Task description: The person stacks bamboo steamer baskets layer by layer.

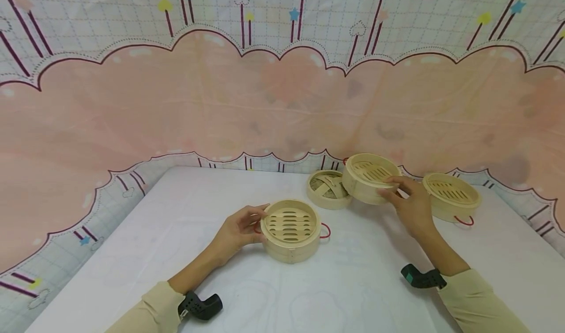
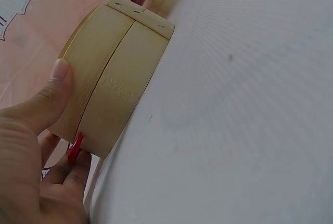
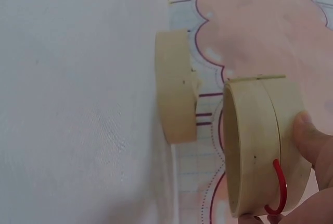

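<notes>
A round bamboo steamer basket [image 1: 291, 248] with a slatted base and red handles stands at the middle of the table. My left hand [image 1: 240, 229] grips its left side, thumb on the wall and fingers by the red handle [image 2: 76, 148]. Farther back, my right hand [image 1: 409, 206] holds a second steamer basket [image 1: 364, 190] by its right side, raised off the table. In the right wrist view this steamer basket [image 3: 255, 140] shows its open underside rim and a red handle [image 3: 281, 187]. Just left of it lies the woven bamboo lid [image 1: 328, 201], partly hidden.
A third steamer basket [image 1: 452, 208] stands at the back right, behind my right wrist. The white table [image 1: 132, 254] ends at a patterned cloth backdrop [image 1: 265, 107]. Black wrist cameras sit on both sleeves.
</notes>
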Tool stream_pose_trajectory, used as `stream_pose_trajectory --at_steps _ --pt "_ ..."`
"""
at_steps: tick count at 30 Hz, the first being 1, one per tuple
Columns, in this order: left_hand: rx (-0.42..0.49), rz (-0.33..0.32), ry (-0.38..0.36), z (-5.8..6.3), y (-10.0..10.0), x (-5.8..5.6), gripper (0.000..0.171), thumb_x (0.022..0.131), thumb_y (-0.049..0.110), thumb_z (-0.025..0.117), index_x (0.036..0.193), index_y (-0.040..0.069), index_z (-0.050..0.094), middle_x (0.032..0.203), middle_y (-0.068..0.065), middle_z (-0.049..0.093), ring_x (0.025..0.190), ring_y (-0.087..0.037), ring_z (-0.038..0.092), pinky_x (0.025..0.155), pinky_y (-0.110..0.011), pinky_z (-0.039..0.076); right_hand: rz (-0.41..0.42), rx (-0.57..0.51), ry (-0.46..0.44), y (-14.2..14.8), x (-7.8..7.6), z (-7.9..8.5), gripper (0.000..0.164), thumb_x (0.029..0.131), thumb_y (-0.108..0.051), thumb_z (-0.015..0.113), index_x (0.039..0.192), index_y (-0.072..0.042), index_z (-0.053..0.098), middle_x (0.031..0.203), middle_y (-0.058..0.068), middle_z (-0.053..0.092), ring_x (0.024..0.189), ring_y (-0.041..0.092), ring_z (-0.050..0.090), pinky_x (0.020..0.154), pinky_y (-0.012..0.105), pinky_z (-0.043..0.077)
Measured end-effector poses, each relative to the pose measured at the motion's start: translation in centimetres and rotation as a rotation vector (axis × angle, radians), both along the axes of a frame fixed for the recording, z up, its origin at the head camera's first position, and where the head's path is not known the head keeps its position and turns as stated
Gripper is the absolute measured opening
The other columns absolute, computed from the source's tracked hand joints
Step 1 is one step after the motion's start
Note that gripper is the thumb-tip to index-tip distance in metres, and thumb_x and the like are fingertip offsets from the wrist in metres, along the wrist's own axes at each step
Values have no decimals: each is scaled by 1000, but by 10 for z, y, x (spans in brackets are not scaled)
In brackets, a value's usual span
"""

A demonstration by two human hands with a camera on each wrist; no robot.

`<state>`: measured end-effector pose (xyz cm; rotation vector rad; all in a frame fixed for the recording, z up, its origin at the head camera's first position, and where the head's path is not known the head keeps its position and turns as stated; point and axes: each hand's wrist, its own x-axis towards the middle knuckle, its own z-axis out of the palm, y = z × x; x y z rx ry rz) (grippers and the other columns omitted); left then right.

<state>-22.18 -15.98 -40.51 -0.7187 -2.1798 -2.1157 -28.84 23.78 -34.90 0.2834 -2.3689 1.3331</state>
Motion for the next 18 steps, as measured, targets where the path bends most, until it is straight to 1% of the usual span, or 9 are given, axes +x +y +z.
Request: stream_pose_trajectory --at_steps 1,4,7,8,12,18 --pt "0 -1 -1 0 0 0 53 72 1 79 118 -3 55 146 -17 39 133 -34 38 103 -29 37 2 -2 -1 -1 0 1 35 85 -26 74 110 -3 65 121 10 56 119 30 51 89 20 48" --pt "4 -6 -3 0 0 -1 53 72 1 79 119 -3 55 146 -18 39 133 -34 38 103 -28 38 4 -34 -30 -4 2 3 38 84 -28 75 110 -3 63 127 11 54 121 32 49 82 15 48" --pt "12 -11 -2 1 -1 -2 53 71 0 79 118 -4 55 146 -18 39 132 -34 38 102 -27 39 12 -80 -84 -7 4 5 42 84 -31 74 112 -3 61 136 13 48 125 36 44 78 12 47" --pt "12 -13 0 1 -1 -2 53 71 0 79 118 -4 55 146 -19 39 132 -34 38 102 -27 39 19 -99 -99 -8 5 6 43 84 -32 74 112 -3 60 138 13 46 126 37 43 74 9 45" --pt "9 -8 6 0 0 -3 52 72 -1 79 118 -4 55 146 -18 40 132 -34 39 101 -27 40 51 -136 -129 -11 6 9 43 84 -33 74 112 -4 59 140 12 44 127 36 41 73 8 46" --pt "-2 3 1 2 2 -3 52 72 -1 79 118 -4 55 146 -18 40 132 -33 39 102 -28 39 82 -175 -139 -16 7 12 41 84 -31 75 111 -3 60 139 12 45 127 35 40 74 10 47"
